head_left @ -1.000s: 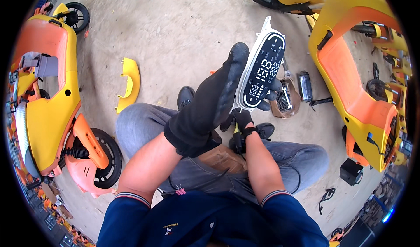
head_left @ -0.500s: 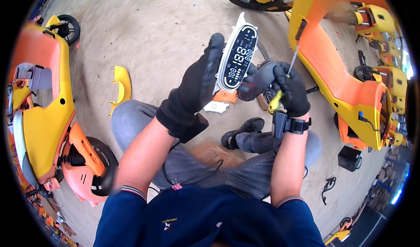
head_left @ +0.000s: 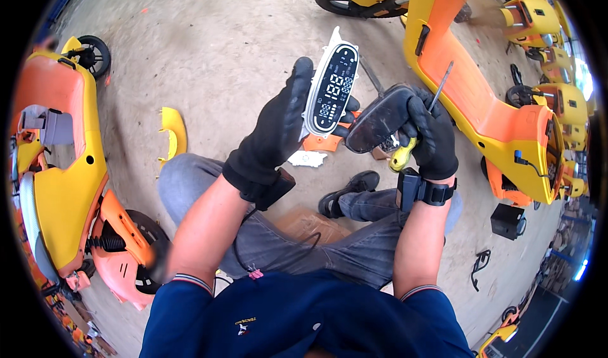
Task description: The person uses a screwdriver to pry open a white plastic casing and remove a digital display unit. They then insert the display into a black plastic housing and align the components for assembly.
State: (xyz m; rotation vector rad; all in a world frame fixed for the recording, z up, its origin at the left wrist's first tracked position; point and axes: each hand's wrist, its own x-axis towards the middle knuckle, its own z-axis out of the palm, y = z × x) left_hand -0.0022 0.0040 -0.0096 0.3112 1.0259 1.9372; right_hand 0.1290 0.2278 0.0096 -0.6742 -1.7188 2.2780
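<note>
My gloved left hand is closed around a scooter dashboard display, a long oval black panel with white digits in a white frame. It is held tilted, its printed face toward me. To its right, my gloved right hand grips a dark, glossy oval cover, apart from the display. The same hand also holds a screwdriver; its yellow handle sticks out below the palm and its shaft points up and right. Some right fingers are hidden behind the cover.
Yellow and orange scooter bodies stand at the right and left. On the floor lie a curved yellow trim piece, an orange part, a white part, a black box and a black bracket.
The dark cover has moved away from the display and turned, so its broad face shows. My right hand has shifted slightly right. The display has come a little lower and left.
</note>
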